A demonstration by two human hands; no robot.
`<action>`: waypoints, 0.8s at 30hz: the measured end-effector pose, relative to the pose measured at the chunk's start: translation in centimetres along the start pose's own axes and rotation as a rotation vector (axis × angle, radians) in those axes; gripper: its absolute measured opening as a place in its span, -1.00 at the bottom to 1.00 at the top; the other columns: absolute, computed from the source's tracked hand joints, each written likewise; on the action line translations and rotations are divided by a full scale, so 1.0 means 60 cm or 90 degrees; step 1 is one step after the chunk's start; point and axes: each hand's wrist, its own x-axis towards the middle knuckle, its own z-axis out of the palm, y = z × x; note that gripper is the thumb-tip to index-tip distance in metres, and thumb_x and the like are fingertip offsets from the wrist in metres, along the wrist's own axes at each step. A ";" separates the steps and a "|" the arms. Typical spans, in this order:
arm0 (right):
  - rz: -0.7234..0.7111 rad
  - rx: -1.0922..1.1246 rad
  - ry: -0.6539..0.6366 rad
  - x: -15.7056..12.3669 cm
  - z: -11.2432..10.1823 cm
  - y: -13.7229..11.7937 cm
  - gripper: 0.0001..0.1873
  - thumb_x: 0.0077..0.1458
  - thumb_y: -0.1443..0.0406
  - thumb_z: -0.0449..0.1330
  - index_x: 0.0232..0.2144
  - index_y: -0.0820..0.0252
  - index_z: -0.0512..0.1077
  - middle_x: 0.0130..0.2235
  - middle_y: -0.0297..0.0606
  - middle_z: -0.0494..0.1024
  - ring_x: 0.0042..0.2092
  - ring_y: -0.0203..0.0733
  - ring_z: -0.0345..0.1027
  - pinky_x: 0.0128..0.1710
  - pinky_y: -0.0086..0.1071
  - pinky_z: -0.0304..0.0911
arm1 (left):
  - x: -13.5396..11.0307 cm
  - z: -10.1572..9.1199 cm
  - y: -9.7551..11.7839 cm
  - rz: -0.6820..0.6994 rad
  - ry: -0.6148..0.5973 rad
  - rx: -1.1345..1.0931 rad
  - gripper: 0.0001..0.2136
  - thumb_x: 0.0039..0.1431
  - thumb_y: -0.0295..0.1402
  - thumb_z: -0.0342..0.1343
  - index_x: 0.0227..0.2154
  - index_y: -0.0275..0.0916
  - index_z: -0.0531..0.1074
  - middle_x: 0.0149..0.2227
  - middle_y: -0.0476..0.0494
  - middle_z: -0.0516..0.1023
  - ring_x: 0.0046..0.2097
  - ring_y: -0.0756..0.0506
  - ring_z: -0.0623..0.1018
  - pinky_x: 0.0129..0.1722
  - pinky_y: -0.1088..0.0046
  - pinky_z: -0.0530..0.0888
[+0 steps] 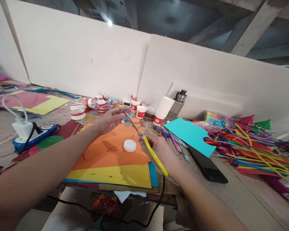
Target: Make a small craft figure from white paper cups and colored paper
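At twelve o'clock, the left hand (113, 118) pinches a paper piece (124, 119), apparently only part-trimmed, while the right hand (160, 149) grips scissors (154, 156).

Can't see all of the scissors (150, 149) past the right hand (162, 150), nor all of the bottle (177, 108) behind the stacked cups (164, 107); can't read the clock (126, 103) near the far edge of the table (240, 190).

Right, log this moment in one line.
left hand: holding paper piece; right hand: holding scissors; blades: at paper piece; white lid: on orange paper
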 end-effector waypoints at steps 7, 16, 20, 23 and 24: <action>0.011 -0.009 0.012 -0.001 0.003 0.004 -0.82 0.08 0.39 0.09 -0.39 0.26 0.50 -0.51 -0.41 0.38 -0.49 -0.39 0.10 -0.48 -0.49 -0.01 | 0.000 -0.002 -0.001 0.002 0.004 0.001 -0.67 0.09 -0.32 0.32 -0.06 -0.23 0.59 -0.01 -0.28 0.61 0.06 -0.26 0.55 0.03 0.19 0.47; 0.021 -0.006 0.009 0.000 0.001 0.001 -0.83 0.09 0.37 0.09 -0.40 0.26 0.49 -0.52 -0.42 0.36 -0.50 -0.39 0.09 -0.48 -0.49 -0.02 | 0.002 -0.015 -0.011 0.003 -0.013 0.001 -0.64 0.09 -0.25 0.34 -0.04 -0.21 0.59 0.03 -0.30 0.59 0.08 -0.28 0.54 0.05 0.11 0.47; 0.020 -0.012 0.010 -0.002 0.000 -0.001 -0.83 0.10 0.38 0.07 -0.42 0.25 0.46 -0.53 -0.42 0.33 -0.50 -0.39 0.09 -0.48 -0.48 -0.03 | 0.002 -0.019 -0.013 -0.004 -0.025 -0.001 -0.63 0.11 -0.23 0.31 -0.02 -0.21 0.58 0.05 -0.31 0.58 0.10 -0.28 0.53 0.09 0.09 0.46; 0.012 0.009 -0.002 -0.003 -0.003 -0.004 -0.83 0.14 0.33 0.06 -0.44 0.23 0.41 -0.52 -0.42 0.29 -0.49 -0.39 0.06 -0.48 -0.47 -0.03 | 0.001 -0.017 -0.010 -0.006 -0.028 -0.004 -0.65 0.13 -0.25 0.30 -0.02 -0.21 0.58 0.05 -0.30 0.58 0.10 -0.27 0.53 0.10 0.09 0.46; 0.013 0.013 -0.005 -0.003 -0.004 -0.006 -0.83 0.16 0.30 0.06 -0.45 0.22 0.38 -0.52 -0.43 0.27 -0.49 -0.39 0.05 -0.48 -0.47 -0.03 | 0.000 -0.015 -0.009 -0.004 -0.029 -0.004 -0.66 0.13 -0.26 0.30 -0.03 -0.21 0.58 0.04 -0.30 0.58 0.10 -0.27 0.54 0.10 0.09 0.46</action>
